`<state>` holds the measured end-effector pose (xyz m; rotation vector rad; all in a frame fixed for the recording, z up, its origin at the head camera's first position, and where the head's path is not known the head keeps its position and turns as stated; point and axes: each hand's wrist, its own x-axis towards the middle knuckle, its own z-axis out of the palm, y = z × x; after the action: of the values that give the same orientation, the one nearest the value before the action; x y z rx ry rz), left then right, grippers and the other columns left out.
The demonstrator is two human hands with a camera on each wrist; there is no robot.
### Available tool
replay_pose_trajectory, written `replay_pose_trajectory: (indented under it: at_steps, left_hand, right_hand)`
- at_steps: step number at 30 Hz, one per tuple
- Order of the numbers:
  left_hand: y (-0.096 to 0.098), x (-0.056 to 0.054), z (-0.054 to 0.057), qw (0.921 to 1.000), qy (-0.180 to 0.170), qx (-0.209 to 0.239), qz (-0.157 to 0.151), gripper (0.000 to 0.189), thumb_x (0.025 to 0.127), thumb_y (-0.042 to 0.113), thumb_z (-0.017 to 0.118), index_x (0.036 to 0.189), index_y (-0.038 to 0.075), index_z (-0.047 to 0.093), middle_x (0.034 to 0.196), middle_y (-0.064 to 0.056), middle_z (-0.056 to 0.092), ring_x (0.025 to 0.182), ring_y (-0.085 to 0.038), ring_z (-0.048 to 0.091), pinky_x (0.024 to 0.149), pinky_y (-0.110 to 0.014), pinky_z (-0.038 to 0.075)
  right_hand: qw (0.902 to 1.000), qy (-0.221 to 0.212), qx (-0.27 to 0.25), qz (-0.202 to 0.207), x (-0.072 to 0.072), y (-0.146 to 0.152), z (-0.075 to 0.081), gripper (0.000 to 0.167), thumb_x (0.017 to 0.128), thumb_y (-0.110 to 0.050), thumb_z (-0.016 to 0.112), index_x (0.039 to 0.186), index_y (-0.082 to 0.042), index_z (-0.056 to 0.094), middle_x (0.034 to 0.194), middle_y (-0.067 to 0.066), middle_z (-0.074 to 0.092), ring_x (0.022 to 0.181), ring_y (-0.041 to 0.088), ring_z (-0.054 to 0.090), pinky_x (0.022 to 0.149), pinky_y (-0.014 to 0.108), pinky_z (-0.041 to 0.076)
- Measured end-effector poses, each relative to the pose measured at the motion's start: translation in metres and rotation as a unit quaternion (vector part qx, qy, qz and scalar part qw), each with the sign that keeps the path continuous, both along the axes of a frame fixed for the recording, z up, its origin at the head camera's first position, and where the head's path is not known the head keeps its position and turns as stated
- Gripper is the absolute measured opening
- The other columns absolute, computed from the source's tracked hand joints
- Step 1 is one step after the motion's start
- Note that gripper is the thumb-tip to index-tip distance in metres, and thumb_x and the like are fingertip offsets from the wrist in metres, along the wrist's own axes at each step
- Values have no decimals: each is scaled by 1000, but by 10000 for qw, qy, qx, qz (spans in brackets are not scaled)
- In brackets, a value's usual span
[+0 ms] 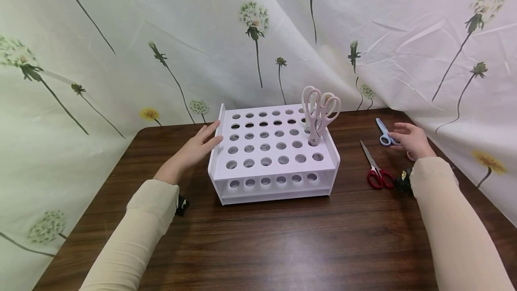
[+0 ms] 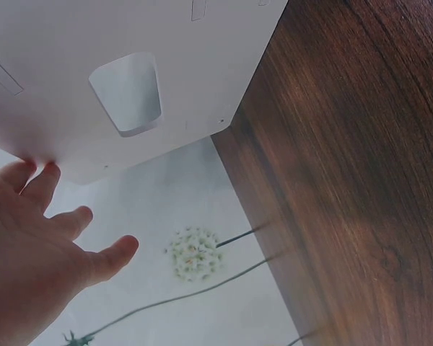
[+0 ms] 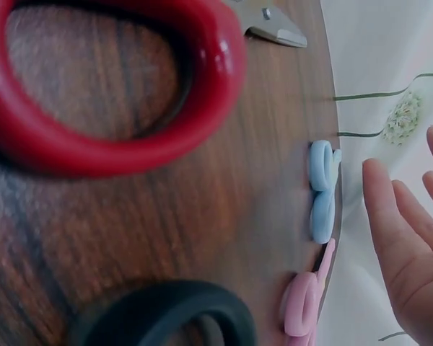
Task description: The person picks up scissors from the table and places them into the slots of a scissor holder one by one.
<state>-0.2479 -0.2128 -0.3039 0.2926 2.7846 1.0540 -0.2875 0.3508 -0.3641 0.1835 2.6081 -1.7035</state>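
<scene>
A white rack [image 1: 274, 170] with rows of round holes stands on the table. My left hand [image 1: 194, 149] is at its left side, fingertips touching the upper edge of the side panel [image 2: 50, 86]. Two pairs of pale pink scissors [image 1: 315, 134] stand handles-up in holes at the rack's right. Over the blue scissors [image 1: 381, 126] at the far right, my right hand [image 1: 414, 140] hovers with fingers extended, holding nothing. Pink scissors [image 3: 299, 306] lie beside the blue pair, partly hidden by that hand in the head view. Red-handled scissors [image 1: 374, 172] lie nearer the rack.
A black loop handle [image 3: 180, 306] shows close to the right wrist camera. The dark wooden table [image 1: 274, 246] extends in front of the rack. A white flower-print cloth [image 1: 194, 35] hangs behind the table and along its sides.
</scene>
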Motion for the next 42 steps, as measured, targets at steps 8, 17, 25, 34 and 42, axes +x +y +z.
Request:
replay_pose_trajectory:
  at_steps: [8,17,25,34,42]
  left_hand:
    - [-1,-1,-1,10000,19,45,-15,68,93,56,39,149,30,12,152,-13,-3,138,-26,-4,102,-59,11]
    - [0,0,0,10000,-45,-18,31,67,93,56,38,149,31,11,152,-13,-4,138,-27,-4,102,-60,11]
    - [-1,-1,0,10000,-3,-37,30,68,92,57,38,149,30,11,152,-13,-4,138,-28,-3,102,-59,11]
    - [0,-1,1,10000,-8,-24,39,67,93,56,39,149,30,12,152,-13,-3,138,-28,-3,102,-60,11]
    - [-1,0,1,10000,-22,-41,35,68,92,57,38,149,30,12,153,-12,-3,138,-27,-3,102,-59,11]
  right_hand:
    - [9988,-217,-323,286,-2,7,-11,64,94,-11,52,143,8,16,131,35,34,81,11,60,74,36,51]
    - [9978,-294,-409,441,2,9,-17,63,96,-8,48,142,11,10,134,37,26,79,5,57,78,35,50]
    - [9969,-419,-481,457,-4,16,-23,66,94,-5,52,142,11,10,136,40,22,76,5,58,73,34,52]
    - [9951,-571,-401,705,-1,15,-17,63,96,-1,44,143,10,3,145,34,0,82,6,57,80,38,49]
    - [9956,-556,-289,700,0,20,-21,62,95,2,44,141,12,4,147,21,-16,79,2,56,79,36,50]
